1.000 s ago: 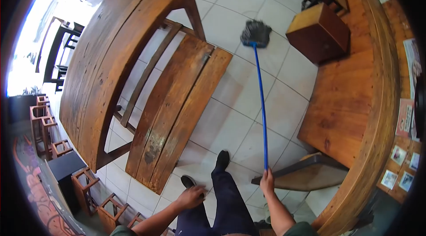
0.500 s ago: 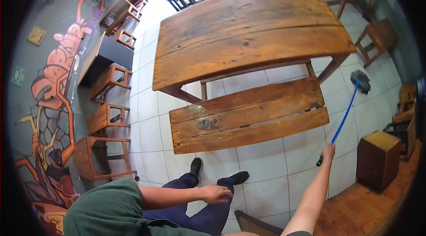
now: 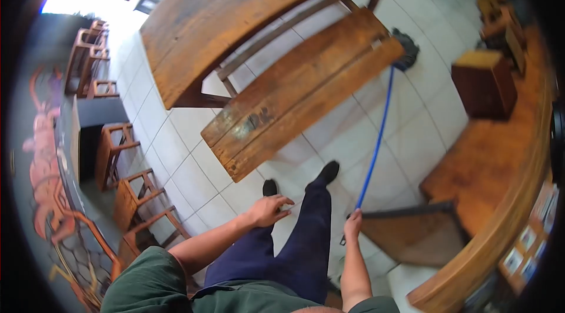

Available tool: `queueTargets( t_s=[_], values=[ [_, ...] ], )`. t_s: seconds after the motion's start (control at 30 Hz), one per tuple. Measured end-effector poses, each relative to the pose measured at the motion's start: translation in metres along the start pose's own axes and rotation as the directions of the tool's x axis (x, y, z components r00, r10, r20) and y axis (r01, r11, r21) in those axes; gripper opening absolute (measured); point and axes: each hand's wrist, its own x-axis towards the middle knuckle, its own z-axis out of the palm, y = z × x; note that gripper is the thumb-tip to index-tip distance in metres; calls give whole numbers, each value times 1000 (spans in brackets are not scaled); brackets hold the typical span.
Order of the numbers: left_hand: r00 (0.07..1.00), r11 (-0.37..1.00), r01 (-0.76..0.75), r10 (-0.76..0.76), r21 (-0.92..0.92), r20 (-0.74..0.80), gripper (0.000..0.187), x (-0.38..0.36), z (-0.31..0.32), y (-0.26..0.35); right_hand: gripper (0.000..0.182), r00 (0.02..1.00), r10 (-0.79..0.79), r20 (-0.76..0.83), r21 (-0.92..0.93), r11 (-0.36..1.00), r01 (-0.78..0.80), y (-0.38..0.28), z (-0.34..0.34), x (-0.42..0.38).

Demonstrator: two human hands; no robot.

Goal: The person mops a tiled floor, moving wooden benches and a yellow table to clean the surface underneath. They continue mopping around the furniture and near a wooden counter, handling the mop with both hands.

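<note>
My right hand [image 3: 353, 224] is wrapped round the end of a mop's blue handle [image 3: 380, 133]. The dark, shaggy mop head [image 3: 406, 50] is at the far end, partly hidden behind the right end of the wooden bench [image 3: 306, 90]. My left hand [image 3: 270, 210] hangs in front of my thighs, fingers apart and nothing in it. Both shoes stand on the white tiled floor [image 3: 323, 136], just on the near side of the bench.
A large wooden table [image 3: 235, 7] stands beyond the bench. Wooden stools [image 3: 115, 148] line the mural wall at left. At right, a brown box [image 3: 484, 86] stands on a wooden platform [image 3: 471, 154]. A dark-edged panel [image 3: 415, 233] leans close by my right hand.
My right hand has drawn the mop nearer, and its head has moved left against the bench end. My left hand has lifted slightly with fingers spread. The view has turned and tilted down.
</note>
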Motion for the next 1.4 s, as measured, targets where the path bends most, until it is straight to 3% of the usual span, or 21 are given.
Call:
queueTargets(
  t_s=[0.07, 0.13, 0.2, 0.27, 0.33, 0.4, 0.47, 0.5, 0.67, 0.73, 0.8, 0.87, 0.93, 1.0, 1.1, 1.2, 1.23, 1.3, 1.33, 1.4],
  values=[
    [998, 999, -1, -1, 34, 69, 31, -16, 5, -5, 52, 973, 215, 80, 34, 975, -218, 34, 13, -95],
    [990, 997, -22, 12, 71, 138, 30, -31, 13, -13, 53, 944, 312, 104, 82, 944, -320, 21, 9, -177],
    [975, 993, -63, 41, 95, 218, 29, -43, 29, -31, 53, 910, 385, 156, -41, 923, -383, 31, 15, -246],
    [956, 999, -26, 19, 18, 294, 27, -52, 49, -54, 47, 954, 216, 208, -59, 976, -208, 97, 45, -307],
    [952, 996, -51, 28, 68, 305, 24, -55, 56, -67, 40, 917, 317, 244, 262, 888, -377, 163, 70, -385],
    [924, 999, -15, -3, 44, 382, 23, -66, 73, -80, 32, 676, 596, 434, -24, 757, -653, 138, 26, -410],
    [915, 999, 2, -16, 35, 402, 23, -76, 89, -103, 32, 617, 660, 429, -189, 733, -653, 173, -3, -439],
    [900, 999, 34, -42, 26, 433, 23, -80, 93, -114, 32, 617, 654, 439, -193, 739, -646, 185, -1, -426],
    [897, 997, 55, -73, 55, 437, 23, -95, 128, -184, 33, 763, 423, 490, -345, 897, -276, 223, 37, -357],
    [885, 994, 106, -94, -2, 455, 23, -87, 133, -184, 35, 817, 305, 490, -193, 951, -240, 234, 95, -305],
    [869, 993, 117, -97, -10, 485, 20, -71, 139, -182, 38, 808, 341, 481, -192, 940, -282, 169, 128, -222],
    [895, 994, 103, -82, -25, 439, 21, -56, 140, -181, 36, 884, 177, 432, -143, 982, -127, 158, 166, -181],
    [905, 992, 116, -89, -40, 416, 21, -56, 141, -181, 35, 892, 167, 420, -197, 976, -90, 165, 163, -180],
    [914, 988, 138, -99, -71, 394, 23, -52, 132, -181, 35, 848, 281, 449, -231, 953, -193, 189, 131, -193],
    [921, 981, 144, -86, -126, 381, 25, -55, 115, -182, 36, 877, 302, 372, -421, 898, -131, 196, 92, -178],
    [939, 983, 120, -66, -139, 338, 27, -50, 118, -194, 41, 942, 157, 297, -435, 900, -12, 190, 138, -94],
    [944, 976, 156, -102, -152, 315, 28, -47, 117, -195, 47, 943, 111, 313, -404, 914, 26, 180, 169, -52],
    [951, 961, 200, -144, -190, 274, 29, -36, 118, -196, 56, 928, 91, 361, -273, 962, 12, 86, 230, 46],
    [958, 957, 198, -142, -212, 250, 29, -31, 120, -198, 51, 966, -93, 243, -254, 955, 156, 63, 277, 94],
    [937, 933, 279, -213, -228, 277, 31, -20, 118, -194, 44, 936, -243, 253, -161, 944, 289, -33, 325, 188]
  ],
)
